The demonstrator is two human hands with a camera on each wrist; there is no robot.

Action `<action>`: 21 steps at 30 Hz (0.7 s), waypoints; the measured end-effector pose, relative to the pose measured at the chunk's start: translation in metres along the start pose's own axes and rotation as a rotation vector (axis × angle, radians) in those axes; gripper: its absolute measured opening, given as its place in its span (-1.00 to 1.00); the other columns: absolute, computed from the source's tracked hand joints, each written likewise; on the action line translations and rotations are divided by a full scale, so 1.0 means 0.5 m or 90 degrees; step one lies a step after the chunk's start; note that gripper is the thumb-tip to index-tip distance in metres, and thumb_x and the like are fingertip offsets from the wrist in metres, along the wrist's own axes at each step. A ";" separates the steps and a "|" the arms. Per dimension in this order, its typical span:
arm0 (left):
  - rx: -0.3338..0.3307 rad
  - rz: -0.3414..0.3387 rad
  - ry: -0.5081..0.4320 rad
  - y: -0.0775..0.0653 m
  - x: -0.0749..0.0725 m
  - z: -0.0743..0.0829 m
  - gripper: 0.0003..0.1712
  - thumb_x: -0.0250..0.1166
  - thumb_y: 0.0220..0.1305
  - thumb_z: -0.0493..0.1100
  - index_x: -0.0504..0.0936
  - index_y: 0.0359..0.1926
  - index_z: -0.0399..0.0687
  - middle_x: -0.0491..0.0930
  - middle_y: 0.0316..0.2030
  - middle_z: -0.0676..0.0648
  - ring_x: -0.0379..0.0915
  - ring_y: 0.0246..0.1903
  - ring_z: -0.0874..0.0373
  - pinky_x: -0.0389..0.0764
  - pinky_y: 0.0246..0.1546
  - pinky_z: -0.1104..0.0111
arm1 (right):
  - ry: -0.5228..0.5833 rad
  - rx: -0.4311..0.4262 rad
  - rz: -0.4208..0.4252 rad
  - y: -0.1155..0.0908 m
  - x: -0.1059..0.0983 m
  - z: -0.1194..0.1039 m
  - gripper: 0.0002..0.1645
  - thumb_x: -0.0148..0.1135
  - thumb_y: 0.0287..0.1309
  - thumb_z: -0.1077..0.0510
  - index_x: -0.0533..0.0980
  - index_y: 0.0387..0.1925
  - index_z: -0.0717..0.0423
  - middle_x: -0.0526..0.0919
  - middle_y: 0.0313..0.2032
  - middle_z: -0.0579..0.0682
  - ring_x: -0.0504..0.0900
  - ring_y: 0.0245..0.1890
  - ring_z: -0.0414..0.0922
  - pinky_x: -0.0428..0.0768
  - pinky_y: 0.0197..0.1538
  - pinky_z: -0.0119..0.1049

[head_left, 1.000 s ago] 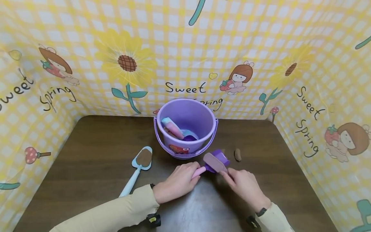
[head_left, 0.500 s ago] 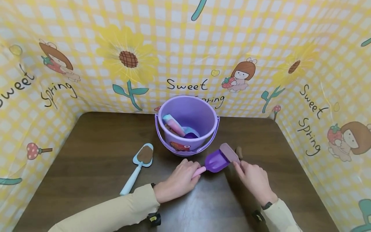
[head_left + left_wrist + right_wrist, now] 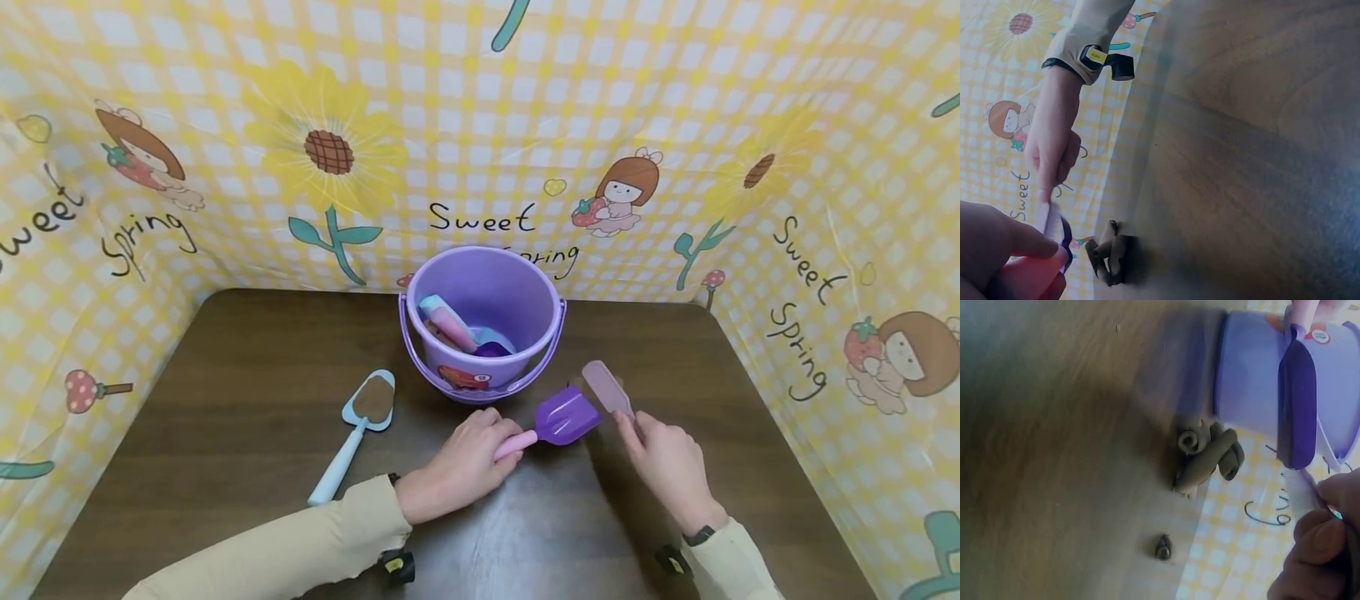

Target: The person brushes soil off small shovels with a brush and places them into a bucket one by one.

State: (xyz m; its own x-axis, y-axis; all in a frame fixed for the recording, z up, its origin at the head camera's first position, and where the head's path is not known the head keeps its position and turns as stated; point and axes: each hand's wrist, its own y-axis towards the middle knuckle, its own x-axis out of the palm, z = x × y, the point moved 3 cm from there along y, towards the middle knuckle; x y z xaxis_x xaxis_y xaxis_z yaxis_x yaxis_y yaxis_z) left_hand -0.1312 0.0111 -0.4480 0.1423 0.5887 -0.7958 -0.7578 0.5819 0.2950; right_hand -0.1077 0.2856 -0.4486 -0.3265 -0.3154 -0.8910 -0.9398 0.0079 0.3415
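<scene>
My left hand (image 3: 461, 458) grips the pink handle of a purple toy shovel (image 3: 567, 415), whose bare blade points right above the table. My right hand (image 3: 667, 467) pinches the end of a flat mauve spatula (image 3: 606, 387), held just past the shovel's far right edge. Below the tools, curled rolls of brown clay (image 3: 1210, 456) lie heaped on the table, beside a small separate piece of clay (image 3: 1163, 547). The head view mostly hides this clay behind the tools; the heap (image 3: 1110, 253) also shows in the left wrist view.
A purple bucket (image 3: 517, 292) stands behind the hands, its handle hanging down in front. Inside lie pink-handled and light blue tools (image 3: 452, 329). On the left, a light blue trowel (image 3: 339, 467) bears a flat brown clay patch (image 3: 375, 398). Yellow checked cloth (image 3: 480, 125) borders the table.
The spatula has moved right from across the shovel blade to beyond its edge, uncovering the blade. My right hand has shifted right with it; my left hand has stayed nearly still.
</scene>
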 end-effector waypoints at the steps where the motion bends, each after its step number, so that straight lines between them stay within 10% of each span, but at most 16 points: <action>1: -0.003 -0.004 -0.010 0.000 0.002 0.000 -0.85 0.42 0.28 -0.25 0.73 -0.14 -0.16 0.49 -0.39 0.00 0.36 -0.34 0.11 0.44 -0.29 0.30 | 0.005 0.000 0.008 -0.003 -0.003 -0.003 -0.42 0.24 0.45 -0.01 0.21 -0.65 -0.02 0.13 -0.73 -0.20 0.23 -0.73 -0.15 0.17 -0.67 -0.23; 12: -0.013 0.013 -0.068 0.003 0.009 0.004 -0.91 0.32 0.41 -0.25 0.68 -0.17 -0.22 0.51 -0.43 0.00 0.46 -0.36 0.09 0.49 -0.33 0.28 | 0.062 -0.053 0.044 -0.023 -0.012 -0.032 -0.43 0.34 0.38 0.07 0.19 -0.63 -0.07 0.07 -0.70 -0.29 0.16 -0.72 -0.27 0.15 -0.61 -0.32; 21: -0.061 -0.038 -0.129 0.007 0.015 -0.003 -0.82 0.13 0.58 -0.21 0.64 -0.14 -0.16 0.54 -0.42 0.07 0.47 -0.38 0.20 0.56 -0.25 0.27 | 0.117 -0.070 -0.040 -0.021 -0.002 -0.053 -0.47 0.34 0.39 0.05 0.25 -0.62 -0.09 0.11 -0.70 -0.33 0.15 -0.72 -0.36 0.13 -0.59 -0.40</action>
State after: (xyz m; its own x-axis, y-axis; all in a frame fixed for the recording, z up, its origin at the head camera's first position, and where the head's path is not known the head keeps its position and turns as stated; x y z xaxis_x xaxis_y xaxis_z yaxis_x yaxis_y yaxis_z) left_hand -0.1337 0.0167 -0.4537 0.3069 0.6607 -0.6850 -0.8000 0.5690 0.1903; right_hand -0.0949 0.2605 -0.4434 -0.2338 -0.4797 -0.8457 -0.9378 -0.1183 0.3263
